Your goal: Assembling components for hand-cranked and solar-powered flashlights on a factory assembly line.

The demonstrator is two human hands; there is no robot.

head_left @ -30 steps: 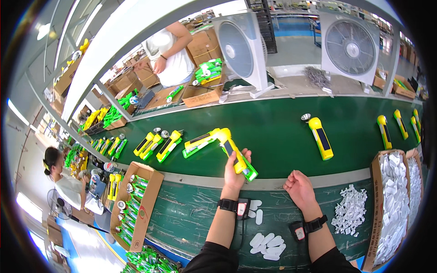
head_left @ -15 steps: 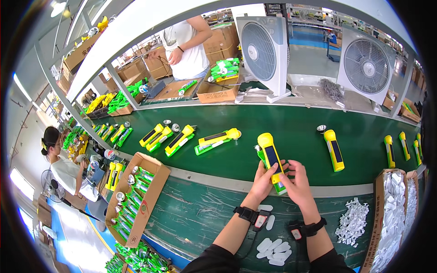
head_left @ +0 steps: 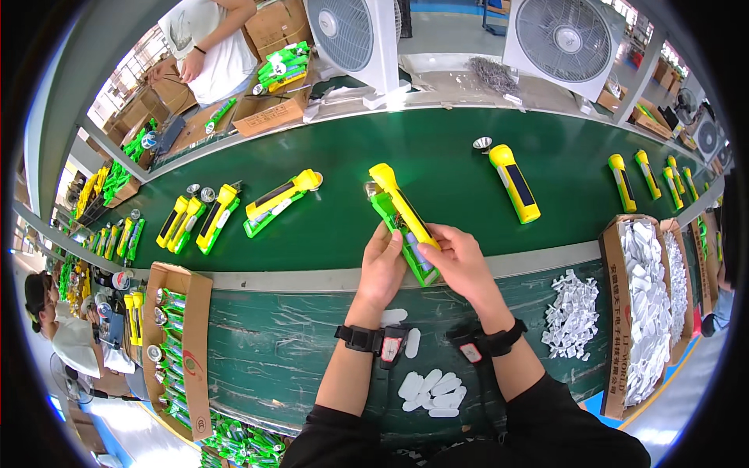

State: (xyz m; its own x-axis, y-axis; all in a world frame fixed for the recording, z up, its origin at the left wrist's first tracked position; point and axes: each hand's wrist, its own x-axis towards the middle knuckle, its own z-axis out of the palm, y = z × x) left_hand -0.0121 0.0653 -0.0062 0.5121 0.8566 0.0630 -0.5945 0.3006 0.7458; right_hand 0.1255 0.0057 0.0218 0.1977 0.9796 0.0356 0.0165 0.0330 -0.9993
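Observation:
Between my hands, over the near edge of the green belt, is a flashlight in two halves, tilted apart. My left hand (head_left: 381, 269) is closed round the green casing half (head_left: 424, 273), which shows wires and a bluish cylinder inside. The yellow casing half (head_left: 384, 176), with a dark panel on its face, is pinched in the fingers of my right hand (head_left: 462, 261). A shiny reflector at the green half's far end is partly hidden by the yellow head. Below my wrists, white oval plates (head_left: 431, 390) lie on the worktable (head_left: 273, 327).
Several yellow-and-green flashlights, including one (head_left: 515, 183) beside a loose reflector (head_left: 482, 144), lie along the belt (head_left: 437, 140). A pile of small white pieces (head_left: 570, 312) sits right, before a carton of white parts (head_left: 616, 327). Left stands a carton of green halves (head_left: 200, 351). People work nearby.
The yellow half has swung away from the green half, exposing its inside. My view has shifted right and downward, so the belt and fans appear further left and higher.

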